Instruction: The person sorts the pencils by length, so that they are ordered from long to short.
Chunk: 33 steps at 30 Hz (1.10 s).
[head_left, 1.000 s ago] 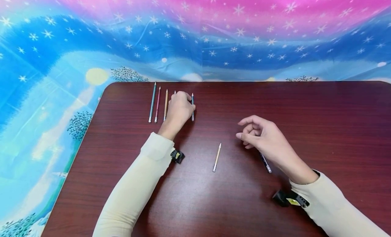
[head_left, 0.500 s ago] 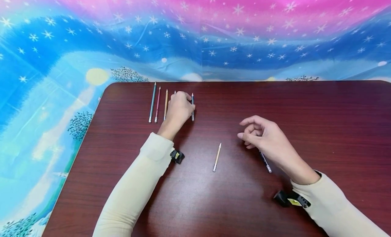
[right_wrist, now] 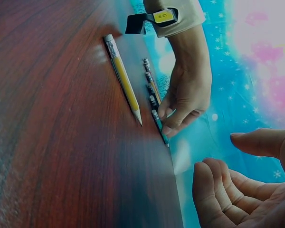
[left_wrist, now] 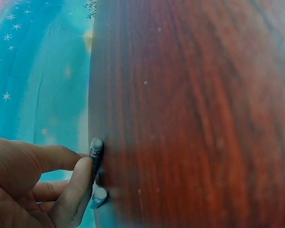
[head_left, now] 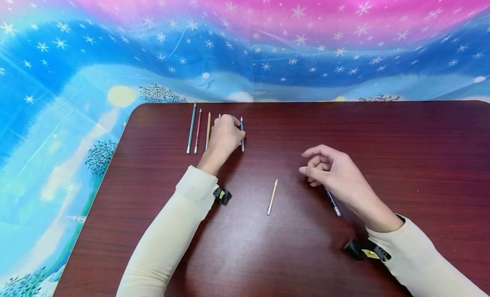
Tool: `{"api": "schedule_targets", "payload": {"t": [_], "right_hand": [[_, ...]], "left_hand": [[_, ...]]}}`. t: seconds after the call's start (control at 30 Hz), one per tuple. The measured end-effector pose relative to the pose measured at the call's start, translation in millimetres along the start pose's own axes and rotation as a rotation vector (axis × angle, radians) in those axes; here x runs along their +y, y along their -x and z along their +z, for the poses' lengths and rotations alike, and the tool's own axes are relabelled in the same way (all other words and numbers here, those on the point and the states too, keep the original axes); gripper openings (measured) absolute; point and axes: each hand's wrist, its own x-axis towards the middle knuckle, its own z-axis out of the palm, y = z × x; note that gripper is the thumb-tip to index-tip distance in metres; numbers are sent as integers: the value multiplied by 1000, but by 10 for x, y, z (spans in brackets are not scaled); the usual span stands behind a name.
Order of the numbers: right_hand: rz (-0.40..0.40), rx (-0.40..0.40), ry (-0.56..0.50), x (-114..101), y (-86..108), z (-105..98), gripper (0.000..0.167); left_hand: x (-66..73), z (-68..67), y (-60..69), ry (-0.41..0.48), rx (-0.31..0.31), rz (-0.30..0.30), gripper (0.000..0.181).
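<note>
My left hand (head_left: 225,137) is at the right end of a row of pencils near the table's far edge. Its thumb and index finger pinch a blue-green pencil (head_left: 242,139), whose eraser end shows in the left wrist view. The hand partly covers another pencil (head_left: 220,115). To its left lie a teal pencil (head_left: 191,129), a red pencil (head_left: 198,131) and a yellow pencil (head_left: 208,129). My right hand (head_left: 337,173) hovers with loosely bent fingers, thumb apart, holding nothing. Beneath it a dark pencil (head_left: 332,203) is partly hidden. A shorter yellow pencil (right_wrist: 124,83) lies between the hands.
The dark red wooden table (head_left: 421,169) has rounded far corners. A blue and pink cloth (head_left: 291,54) with snowflakes hangs behind it and along the left side. Black camera mounts, such as the right one (head_left: 365,249), sit at both wrists.
My right hand has drifted slightly to the right. The left hand stays in place at the pencil row, and the pencils lie essentially as before.
</note>
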Motion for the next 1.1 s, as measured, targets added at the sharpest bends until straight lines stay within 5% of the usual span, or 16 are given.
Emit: {"api": "schedule_targets", "payload": {"t": [0.63, 1.1], "right_hand": [[-5, 17, 21, 8, 24, -24, 37], [-34, 28, -15, 58, 42, -45, 37]], "left_hand": [[6, -70, 79, -3, 6, 61, 32], [-134, -188, 324, 145, -13, 107, 30]]}}
